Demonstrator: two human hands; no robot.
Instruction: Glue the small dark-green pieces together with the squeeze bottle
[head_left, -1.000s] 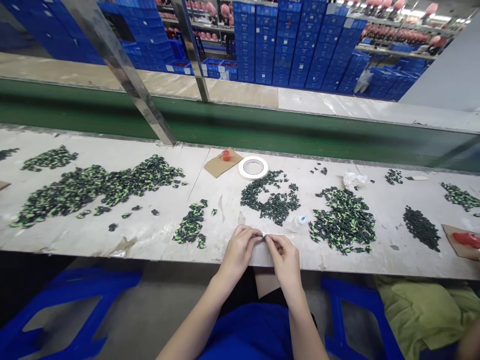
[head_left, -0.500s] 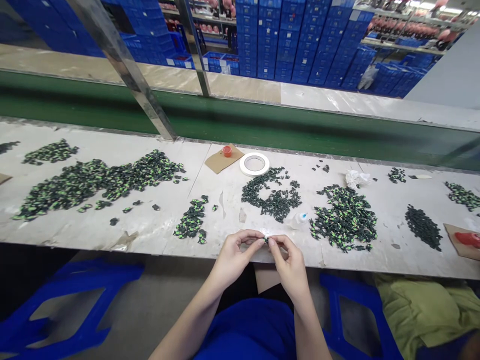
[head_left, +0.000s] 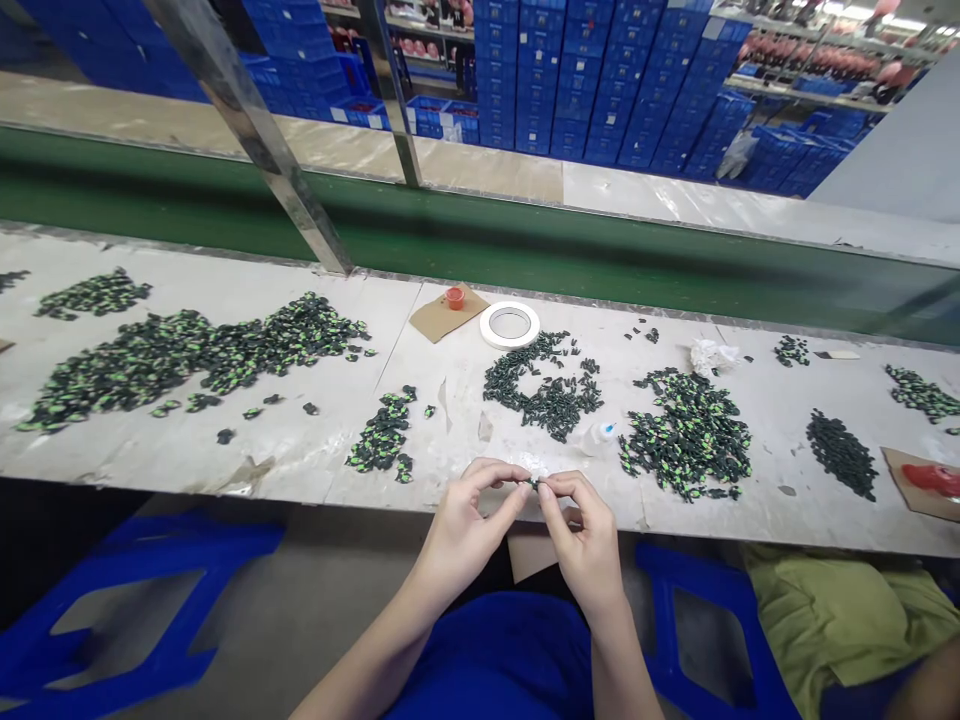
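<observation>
My left hand (head_left: 469,525) and my right hand (head_left: 581,535) meet at the near edge of the white worktable (head_left: 300,460). Together their fingertips pinch one tiny dark green piece (head_left: 534,483). A heap of dark pieces (head_left: 547,395) lies just beyond my hands. Beside it, to the right, is a heap of green-and-black pieces (head_left: 690,435), and a smaller such heap (head_left: 382,440) lies to the left. A small clear glue bottle (head_left: 600,434) lies between the heaps. A roll of white tape (head_left: 509,325) sits further back.
A long spread of green-and-black pieces (head_left: 180,355) covers the table's left. A red cap (head_left: 454,297) rests on cardboard. More piles (head_left: 840,450) lie to the right, with crumpled paper (head_left: 709,355). A green conveyor belt (head_left: 600,265) runs behind. Blue stools (head_left: 150,590) stand below.
My hands have drawn slightly back toward me, past the table's edge, still pinching the small piece. The view has tilted a little.
</observation>
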